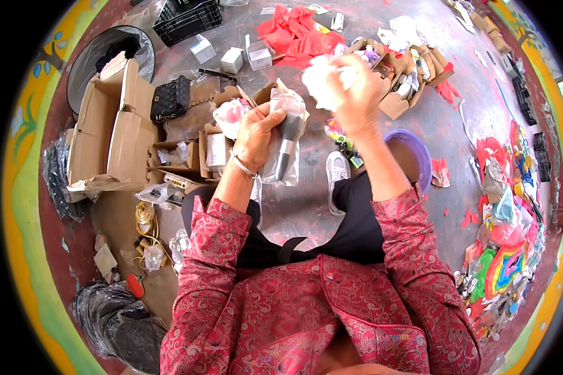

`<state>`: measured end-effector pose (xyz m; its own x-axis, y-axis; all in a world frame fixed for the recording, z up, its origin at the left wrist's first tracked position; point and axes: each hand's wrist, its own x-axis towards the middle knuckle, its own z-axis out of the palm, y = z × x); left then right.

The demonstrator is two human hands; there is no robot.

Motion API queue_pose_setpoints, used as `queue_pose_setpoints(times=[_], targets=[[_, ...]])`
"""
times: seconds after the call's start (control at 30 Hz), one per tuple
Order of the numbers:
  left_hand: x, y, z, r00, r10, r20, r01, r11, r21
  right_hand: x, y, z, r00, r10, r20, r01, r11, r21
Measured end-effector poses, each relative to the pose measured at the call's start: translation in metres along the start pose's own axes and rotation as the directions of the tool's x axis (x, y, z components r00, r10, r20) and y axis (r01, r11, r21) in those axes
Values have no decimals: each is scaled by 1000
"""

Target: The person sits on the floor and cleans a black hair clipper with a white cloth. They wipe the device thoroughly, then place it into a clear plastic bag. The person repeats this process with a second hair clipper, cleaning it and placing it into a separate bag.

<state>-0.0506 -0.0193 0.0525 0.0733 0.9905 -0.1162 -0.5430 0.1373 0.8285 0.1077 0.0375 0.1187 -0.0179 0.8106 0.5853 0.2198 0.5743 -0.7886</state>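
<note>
My left hand point(251, 140) pinches the upper edge of a clear plastic bag point(294, 170). Inside the bag lies a long black item with a silver band point(287, 146), whose exact kind I cannot make out. Raised to the right of it, my right hand point(358, 97) is closed on a bright white crumpled piece point(319, 82), washed out by light and blurred. Just left of the bag, beside my left hand, sits a pink and white bundle point(230, 117). Small open cardboard boxes stand under and around that bundle.
A large open cardboard box point(131, 140) and a black quilted handbag point(170, 100) stand on the left. Cartons of mixed items point(413, 78) lie ahead on the right, near red cloth point(297, 37). A purple basin point(419, 153) is by my right knee. Colourful litter point(507, 250) covers the far right floor.
</note>
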Motion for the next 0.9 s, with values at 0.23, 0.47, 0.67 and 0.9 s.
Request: queue_pose_setpoints(times=[0.23, 0.47, 0.67, 0.9], targets=[[-9, -4, -3, 994, 92, 58, -104, 959, 265, -16, 6, 24, 839, -323, 437, 422, 894, -150], [6, -1, -14, 990, 41, -133, -61, 987, -150, 21, 39, -15, 931, 358, 67, -364, 919, 148], [11, 3, -17, 946, 161, -281, -237, 936, -261, -8, 47, -3, 452, 492, 744, -657, 748, -96], [21, 4, -30, 921, 192, -340, -336, 833, -439, -19, 44, 2, 207, 429, 879, -730, 666, -152]])
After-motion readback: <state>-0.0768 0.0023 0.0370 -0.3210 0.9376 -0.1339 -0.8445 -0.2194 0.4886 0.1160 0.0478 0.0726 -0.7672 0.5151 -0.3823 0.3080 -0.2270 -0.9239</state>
